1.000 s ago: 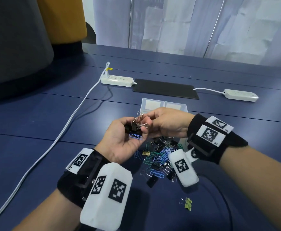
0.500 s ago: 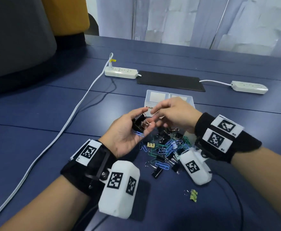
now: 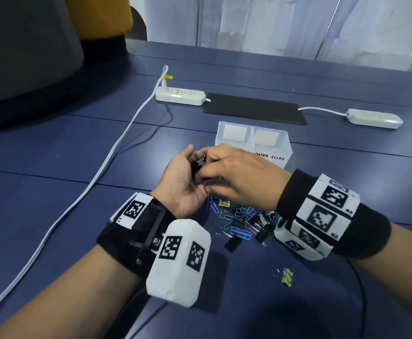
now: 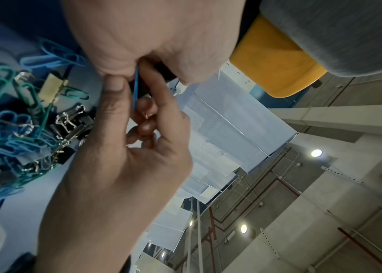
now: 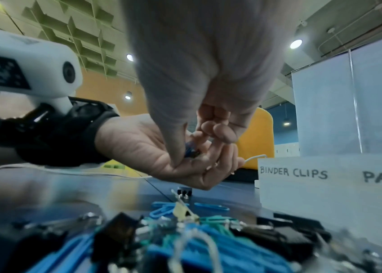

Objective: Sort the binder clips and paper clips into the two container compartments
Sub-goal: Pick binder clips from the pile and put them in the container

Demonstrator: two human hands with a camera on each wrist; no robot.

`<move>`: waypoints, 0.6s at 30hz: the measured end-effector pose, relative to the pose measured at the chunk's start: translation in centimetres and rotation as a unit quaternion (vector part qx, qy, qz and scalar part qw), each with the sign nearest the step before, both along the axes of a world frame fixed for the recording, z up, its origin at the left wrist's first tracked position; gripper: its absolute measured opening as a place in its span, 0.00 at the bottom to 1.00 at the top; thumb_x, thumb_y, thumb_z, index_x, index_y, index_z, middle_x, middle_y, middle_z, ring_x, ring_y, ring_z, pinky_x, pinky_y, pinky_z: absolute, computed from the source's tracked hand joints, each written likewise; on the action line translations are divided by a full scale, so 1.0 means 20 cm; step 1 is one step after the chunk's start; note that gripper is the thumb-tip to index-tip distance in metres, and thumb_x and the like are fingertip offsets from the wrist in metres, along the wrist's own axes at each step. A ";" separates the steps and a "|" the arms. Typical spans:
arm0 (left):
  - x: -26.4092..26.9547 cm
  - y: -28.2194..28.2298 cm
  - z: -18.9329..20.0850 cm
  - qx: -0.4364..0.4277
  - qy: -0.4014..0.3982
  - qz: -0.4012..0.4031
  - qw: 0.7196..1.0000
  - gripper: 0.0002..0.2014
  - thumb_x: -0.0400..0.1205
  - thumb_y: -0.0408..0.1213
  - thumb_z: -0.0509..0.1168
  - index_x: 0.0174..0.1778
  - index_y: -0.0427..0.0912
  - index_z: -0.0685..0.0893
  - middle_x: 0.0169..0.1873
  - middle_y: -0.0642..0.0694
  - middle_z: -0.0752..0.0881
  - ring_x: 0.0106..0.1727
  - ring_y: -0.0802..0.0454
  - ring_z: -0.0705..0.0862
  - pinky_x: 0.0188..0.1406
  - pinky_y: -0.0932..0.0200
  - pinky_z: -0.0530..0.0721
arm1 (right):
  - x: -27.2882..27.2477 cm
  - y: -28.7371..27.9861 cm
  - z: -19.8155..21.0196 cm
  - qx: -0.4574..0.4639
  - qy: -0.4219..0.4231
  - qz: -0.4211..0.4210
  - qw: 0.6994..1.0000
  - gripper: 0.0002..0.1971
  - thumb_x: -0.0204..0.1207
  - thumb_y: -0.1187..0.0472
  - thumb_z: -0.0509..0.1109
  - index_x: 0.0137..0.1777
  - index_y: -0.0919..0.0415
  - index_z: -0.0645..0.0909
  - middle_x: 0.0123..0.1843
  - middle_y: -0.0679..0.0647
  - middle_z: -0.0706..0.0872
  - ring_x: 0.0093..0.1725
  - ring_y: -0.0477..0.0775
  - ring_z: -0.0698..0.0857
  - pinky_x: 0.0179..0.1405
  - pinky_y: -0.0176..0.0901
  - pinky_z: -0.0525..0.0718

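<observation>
Looking down from the head cam, the left hand [image 3: 183,184] cups a black binder clip [image 3: 196,165] palm-up while the right hand [image 3: 239,177] pinches a blue paper clip [image 3: 208,182] in that palm, just in front of the clear two-compartment container [image 3: 254,143]. The mixed clip pile [image 3: 241,218] sits on the table [image 3: 53,192] under the right wrist.

Left wrist cam: right fingers [image 4: 115,103] pressed onto the blue clip's edge.

Right wrist cam: thumb tip digging into the left palm; labels read "BINDER CLIPS" and "PAP".
</observation>
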State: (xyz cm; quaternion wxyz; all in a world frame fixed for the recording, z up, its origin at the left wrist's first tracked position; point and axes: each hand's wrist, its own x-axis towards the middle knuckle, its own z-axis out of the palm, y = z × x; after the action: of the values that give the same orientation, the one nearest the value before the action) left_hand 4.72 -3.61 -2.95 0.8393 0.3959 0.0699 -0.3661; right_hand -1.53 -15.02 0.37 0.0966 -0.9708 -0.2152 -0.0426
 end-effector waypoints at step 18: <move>0.04 0.07 0.01 0.004 -0.010 0.072 0.997 0.13 0.84 0.32 0.55 0.57 0.47 0.81 0.31 0.44 0.76 0.29 0.52 0.72 0.29 0.62 0.76 | -0.05 -0.18 0.06 0.030 0.153 -0.182 0.971 0.06 0.73 0.60 0.73 0.46 0.53 0.92 0.39 0.50 0.93 0.39 0.45 0.87 0.46 0.38 0.85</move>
State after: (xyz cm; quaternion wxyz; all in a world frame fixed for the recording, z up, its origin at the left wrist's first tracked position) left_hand 5.56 -2.16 -2.67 0.8624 0.3971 0.0912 -0.3003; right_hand -2.54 -18.60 1.65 0.1480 -0.9854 -0.0160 0.0826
